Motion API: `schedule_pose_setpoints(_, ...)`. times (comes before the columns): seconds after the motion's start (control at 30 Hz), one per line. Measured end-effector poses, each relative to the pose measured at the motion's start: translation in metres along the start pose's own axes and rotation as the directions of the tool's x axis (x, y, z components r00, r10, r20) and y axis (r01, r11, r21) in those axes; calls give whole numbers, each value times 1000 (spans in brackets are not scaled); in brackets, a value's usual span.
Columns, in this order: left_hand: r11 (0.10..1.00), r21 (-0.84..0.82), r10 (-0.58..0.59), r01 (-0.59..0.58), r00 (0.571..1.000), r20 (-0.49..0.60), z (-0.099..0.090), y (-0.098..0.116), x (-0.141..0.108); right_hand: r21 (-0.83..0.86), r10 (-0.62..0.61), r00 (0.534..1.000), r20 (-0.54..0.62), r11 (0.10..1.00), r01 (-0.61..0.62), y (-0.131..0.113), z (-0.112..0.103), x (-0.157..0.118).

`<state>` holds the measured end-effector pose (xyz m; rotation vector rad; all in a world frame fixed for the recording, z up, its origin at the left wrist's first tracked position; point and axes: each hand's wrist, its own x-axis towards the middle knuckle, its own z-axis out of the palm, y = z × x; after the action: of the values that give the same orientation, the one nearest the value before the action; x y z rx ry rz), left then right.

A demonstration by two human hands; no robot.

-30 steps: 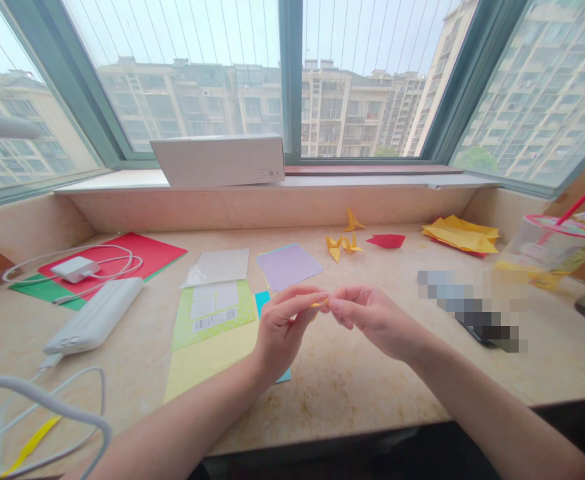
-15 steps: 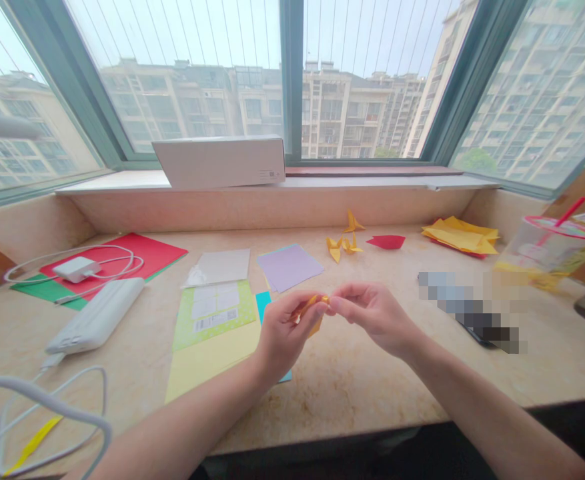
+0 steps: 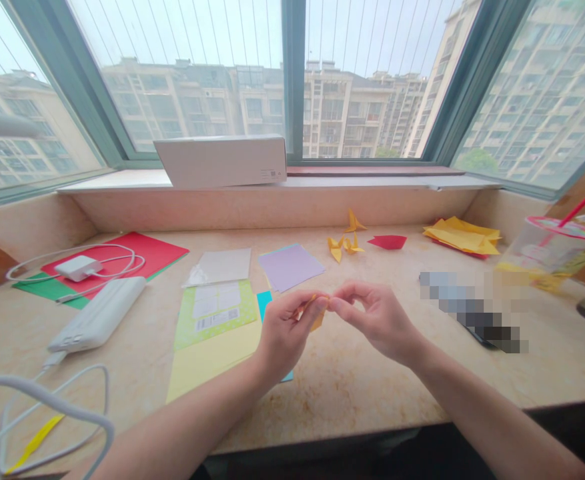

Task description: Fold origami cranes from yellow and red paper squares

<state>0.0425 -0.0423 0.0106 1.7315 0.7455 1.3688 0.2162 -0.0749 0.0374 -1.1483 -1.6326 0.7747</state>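
A small piece of folded orange-yellow paper [image 3: 317, 321] is held above the counter between my two hands, mostly covered by the fingers. My left hand [image 3: 288, 330] is closed, pinching it between thumb and fingers. The thumb and forefinger of my right hand [image 3: 372, 313] are closed on its right end, their tips meeting the left fingertips. Beyond the hands lie several folded yellow paper figures [image 3: 343, 247] and a folded red paper piece [image 3: 388, 242]. Lilac paper sheets [image 3: 292, 268] rest to the left of the figures.
At left are red paper [image 3: 159, 250], a white charger [image 3: 79, 268], a power bank [image 3: 99, 317] and looping cables. A green dotted packet [image 3: 242, 303] lies on pale yellow sheets [image 3: 197, 367]. To the right are stacked yellow papers [image 3: 459, 235], a pixelated dark object [image 3: 477, 320] and a plastic cup [image 3: 537, 250].
My fingertips have drawn closer over the folded paper, covering the small bit that showed between them. Both hands stay in nearly the same place; the view shifts very slightly.
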Motion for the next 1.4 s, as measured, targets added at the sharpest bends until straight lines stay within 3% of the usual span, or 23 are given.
schedule_pose_setpoints(0.2,992,-108,-69,67,998,-15,3,3,1,-49,-38,998,-52,998,35,0,2,-1)
schedule_pose_setpoints(0.37,977,-213,-1,-4,1000,-25,5,4,3,-64,-74,995,-72,996,69,0,4,-2)
schedule_pose_setpoints(0.73,973,-232,-11,1,999,-43,4,1,4,-33,-79,993,-85,997,77,-2,7,-3)
schedule_pose_setpoints(1.13,979,-166,-126,121,992,-15,6,9,2,-246,-296,945,-138,935,257,5,8,-3)
schedule_pose_setpoints(1.4,975,-168,-147,147,989,16,6,10,3,-250,-289,947,-140,936,248,6,8,-3)
